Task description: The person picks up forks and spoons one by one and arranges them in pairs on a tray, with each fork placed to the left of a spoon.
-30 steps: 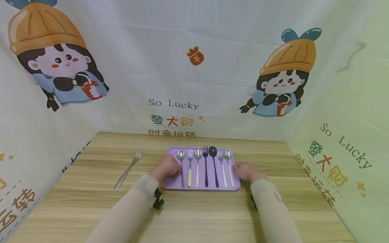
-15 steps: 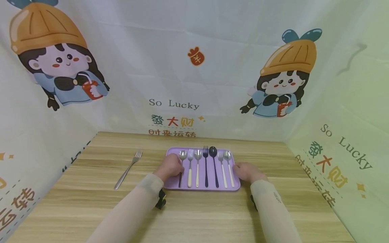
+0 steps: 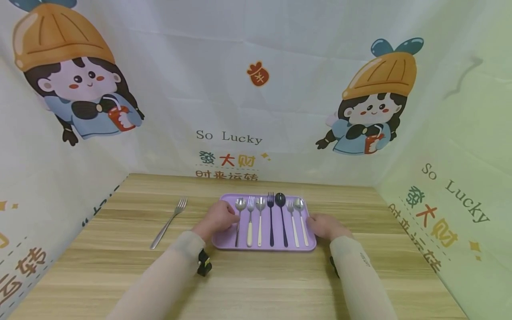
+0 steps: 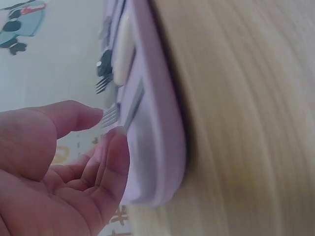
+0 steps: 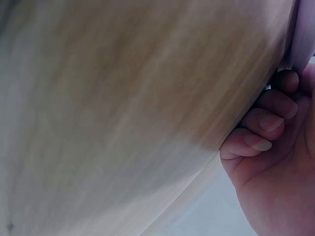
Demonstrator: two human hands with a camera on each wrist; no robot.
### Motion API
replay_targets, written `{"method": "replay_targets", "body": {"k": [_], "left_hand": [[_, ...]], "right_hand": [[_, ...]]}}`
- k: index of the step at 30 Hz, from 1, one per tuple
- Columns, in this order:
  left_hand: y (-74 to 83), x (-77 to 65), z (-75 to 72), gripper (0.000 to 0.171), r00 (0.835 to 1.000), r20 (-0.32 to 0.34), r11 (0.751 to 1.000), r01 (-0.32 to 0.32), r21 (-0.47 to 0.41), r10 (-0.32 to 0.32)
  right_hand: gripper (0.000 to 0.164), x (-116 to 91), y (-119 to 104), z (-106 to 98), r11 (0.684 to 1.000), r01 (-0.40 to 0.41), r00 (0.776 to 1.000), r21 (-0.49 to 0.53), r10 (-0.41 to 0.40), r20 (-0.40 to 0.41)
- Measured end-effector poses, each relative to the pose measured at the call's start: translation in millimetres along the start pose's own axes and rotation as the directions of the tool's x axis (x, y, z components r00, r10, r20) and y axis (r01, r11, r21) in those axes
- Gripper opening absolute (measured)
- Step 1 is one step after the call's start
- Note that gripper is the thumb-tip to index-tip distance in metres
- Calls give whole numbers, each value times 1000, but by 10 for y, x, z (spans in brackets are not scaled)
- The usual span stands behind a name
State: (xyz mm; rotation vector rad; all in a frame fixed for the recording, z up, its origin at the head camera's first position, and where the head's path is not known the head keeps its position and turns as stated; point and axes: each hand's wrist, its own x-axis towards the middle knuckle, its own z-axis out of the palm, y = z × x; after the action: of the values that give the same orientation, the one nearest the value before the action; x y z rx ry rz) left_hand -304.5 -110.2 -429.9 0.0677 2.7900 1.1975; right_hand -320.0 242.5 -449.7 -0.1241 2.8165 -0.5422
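Observation:
A lilac tray (image 3: 226, 241) lies on the table with a row of spoons and forks on it. Over its left part is my left hand (image 3: 218, 218), right beside the silver spoon (image 3: 240, 204) at the row's left end. In the left wrist view the thumb (image 4: 78, 115) and fingertips stand apart, near that spoon's handle (image 4: 134, 105), pinching nothing. My right hand (image 3: 326, 226) grips the tray's right edge; its curled fingers (image 5: 268, 123) show against the table in the right wrist view, the thumb mostly out of sight.
A lone silver fork (image 3: 168, 224) lies slanted on the wooden table (image 3: 260, 284), left of the tray. Printed cloth (image 3: 296, 106) hangs behind the table and along both sides. Beside the silver spoon come a cream-handled fork (image 3: 250, 231), then black and white-handled cutlery.
My left hand shifted the leftmost spoon slightly right and tilted it, then let go and drew back left. The right hand stays on the tray's edge.

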Motion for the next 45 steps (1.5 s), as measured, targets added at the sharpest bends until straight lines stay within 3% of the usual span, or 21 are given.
{"method": "replay_targets", "body": {"k": [7, 16, 23, 26, 31, 34, 37, 40, 45], "left_hand": [[-238, -57, -314, 17, 1000, -19, 997, -15, -72, 13], [-715, -178, -839, 25, 998, -66, 1000, 11, -20, -13], [-910, -305, -1111, 31, 997, -60, 998, 43, -56, -46], [-981, -349, -1185, 33, 997, -49, 997, 65, -50, -67], [-1124, -378, -1265, 33, 994, -70, 995, 91, 50, -87], [-1321, -281, -1265, 31, 992, -74, 986, 111, 127, -102], [-1636, -82, -1233, 34, 988, -59, 967, 149, 207, -140], [-1787, 12, -1226, 35, 987, -42, 954, 161, 254, -155], [-1676, -44, -1212, 33, 981, -47, 951, 192, 240, -187]], "right_hand": [[63, -25, -27, -19, 1000, -6, 1000, 4, 6, 7], [63, -34, -28, -36, 1000, 0, 1000, -5, 0, 9], [63, -45, -30, -47, 1000, -9, 1000, 5, 9, 7], [63, -44, -30, -49, 1000, -16, 1000, 7, 16, 9], [63, -43, -32, -45, 1000, -6, 1000, 0, 6, 10], [63, -43, -29, -38, 1000, 0, 1000, -4, 0, 8], [63, -39, -25, -32, 1000, -5, 1000, -2, 5, 10], [63, -40, -25, -31, 1000, -12, 1000, 7, 12, 11], [62, -39, -18, -26, 1000, -8, 1000, 12, 8, 7]]}}
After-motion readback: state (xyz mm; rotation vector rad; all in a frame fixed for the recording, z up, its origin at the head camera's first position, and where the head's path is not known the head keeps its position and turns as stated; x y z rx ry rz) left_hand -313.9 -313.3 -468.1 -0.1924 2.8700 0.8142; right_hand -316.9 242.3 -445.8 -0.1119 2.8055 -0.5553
